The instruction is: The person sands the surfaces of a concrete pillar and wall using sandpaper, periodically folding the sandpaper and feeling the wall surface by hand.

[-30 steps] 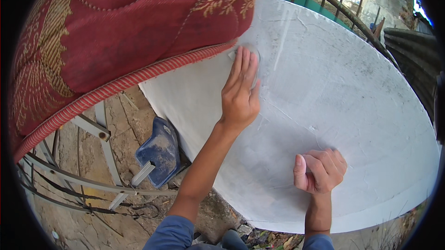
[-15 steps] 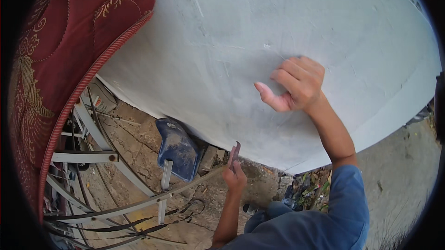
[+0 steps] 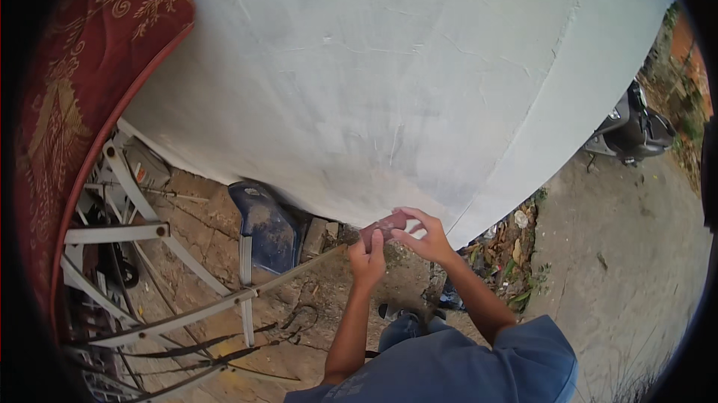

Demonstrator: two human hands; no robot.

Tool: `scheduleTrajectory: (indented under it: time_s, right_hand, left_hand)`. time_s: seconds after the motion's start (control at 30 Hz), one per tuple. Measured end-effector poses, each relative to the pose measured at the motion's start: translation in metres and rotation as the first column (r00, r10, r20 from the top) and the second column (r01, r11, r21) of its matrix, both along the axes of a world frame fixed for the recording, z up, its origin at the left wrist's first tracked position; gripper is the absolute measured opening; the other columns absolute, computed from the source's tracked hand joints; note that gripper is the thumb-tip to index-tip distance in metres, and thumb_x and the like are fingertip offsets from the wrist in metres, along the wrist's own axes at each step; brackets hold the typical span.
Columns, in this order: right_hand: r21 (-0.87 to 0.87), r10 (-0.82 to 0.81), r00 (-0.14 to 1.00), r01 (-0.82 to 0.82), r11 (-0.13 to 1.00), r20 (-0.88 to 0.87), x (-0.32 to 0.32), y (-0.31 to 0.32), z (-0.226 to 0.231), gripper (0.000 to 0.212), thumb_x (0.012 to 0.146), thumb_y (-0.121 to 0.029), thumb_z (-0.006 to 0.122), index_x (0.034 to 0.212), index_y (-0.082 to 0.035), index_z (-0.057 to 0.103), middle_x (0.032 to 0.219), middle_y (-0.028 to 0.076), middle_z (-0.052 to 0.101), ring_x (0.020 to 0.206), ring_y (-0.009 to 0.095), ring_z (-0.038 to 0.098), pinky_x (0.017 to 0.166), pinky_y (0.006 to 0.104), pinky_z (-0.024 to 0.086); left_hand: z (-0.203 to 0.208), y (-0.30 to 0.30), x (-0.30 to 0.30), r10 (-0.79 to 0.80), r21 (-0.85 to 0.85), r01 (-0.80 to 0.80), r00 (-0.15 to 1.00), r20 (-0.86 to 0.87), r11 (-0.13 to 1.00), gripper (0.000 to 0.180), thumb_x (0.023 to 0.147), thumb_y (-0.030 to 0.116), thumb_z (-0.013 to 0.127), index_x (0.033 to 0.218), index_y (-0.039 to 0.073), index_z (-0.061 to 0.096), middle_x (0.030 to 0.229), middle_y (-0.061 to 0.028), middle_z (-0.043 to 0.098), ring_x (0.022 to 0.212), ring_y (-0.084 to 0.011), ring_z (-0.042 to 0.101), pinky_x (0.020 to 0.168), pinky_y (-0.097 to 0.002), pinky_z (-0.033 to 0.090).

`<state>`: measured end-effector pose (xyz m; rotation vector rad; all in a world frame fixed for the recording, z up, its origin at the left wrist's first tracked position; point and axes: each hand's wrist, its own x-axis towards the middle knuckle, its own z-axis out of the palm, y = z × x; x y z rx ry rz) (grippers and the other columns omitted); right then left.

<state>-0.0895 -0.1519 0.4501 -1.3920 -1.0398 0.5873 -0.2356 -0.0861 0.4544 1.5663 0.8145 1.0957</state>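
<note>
Between my two hands is a small reddish-brown piece of sandpaper, held in front of the lower part of a white wall. My left hand pinches its near side, thumb on top. At its right end, the fingers of my right hand close on the edge. The wall's surface shows faint grey smudges, scratches and raised seams.
On the left stands a metal frame with a red, gold-patterned cushion above it. A dusty blue plastic piece leans by the wall's foot. Dry leaves line the right side, and a parked motorbike stands farther off.
My right hand has come down from the wall and now grips the sandpaper together with my left. The sandpaper has turned its flat face up. The view has shifted to the right.
</note>
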Motion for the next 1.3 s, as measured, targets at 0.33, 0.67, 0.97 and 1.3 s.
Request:
scheduleTrajectory:
  time_s: [0.33,0.67,0.97,1.3]
  right_hand:
    - [-0.082,-0.215,0.899,0.199,0.977,-0.382,0.033,-0.177,-0.024,0.021,0.088,-0.004,0.07,0.107,0.005,0.067,0.092,0.005,0.071,0.082,0.008,0.064,0.071,0.0232,0.052]
    - [0.208,-0.482,0.848,0.442,0.872,0.218,0.062,-0.263,0.023,0.027,0.082,-0.007,0.076,0.108,-0.003,0.069,0.095,0.011,0.07,0.082,0.014,0.063,0.074,0.0271,0.051]
    - [0.048,-0.565,0.752,0.614,0.788,-0.341,0.06,-0.328,-0.006,0.034,0.102,-0.016,0.048,0.131,0.001,0.057,0.104,0.007,0.071,0.091,0.009,0.062,0.084,0.0255,0.048]
    - [-0.068,-0.772,0.59,0.783,0.619,-0.236,0.11,-0.306,-0.015,0.037,0.102,-0.007,0.043,0.137,0.004,0.048,0.123,0.016,0.063,0.111,0.016,0.06,0.098,0.0285,0.043]
  left_hand:
    - [-0.008,-0.125,0.066,-0.427,-0.141,0.412,0.899,-0.096,0.9,0.028,0.097,0.025,0.059,0.103,-0.001,0.069,0.077,-0.0112,0.07,0.072,-0.0084,0.061,0.064,-0.0286,0.049]
    - [-0.024,-0.206,0.116,-0.522,-0.146,0.526,0.85,0.068,0.838,0.016,0.093,0.01,0.065,0.103,-0.001,0.071,0.087,-0.0044,0.072,0.079,-0.0066,0.063,0.069,-0.0248,0.05]
    - [-0.014,-0.208,0.168,-0.754,0.046,0.796,0.588,-0.292,0.603,0.013,0.09,0.009,0.066,0.093,-0.002,0.071,0.089,-0.0119,0.073,0.084,-0.0135,0.068,0.074,-0.0292,0.052]
    - [0.132,-0.072,0.325,0.192,0.962,-0.261,0.951,0.242,0.078,0.054,0.099,0.017,0.044,0.145,-0.01,0.03,0.155,-0.0289,0.023,0.147,-0.0407,0.017,0.118,-0.0506,0.012]
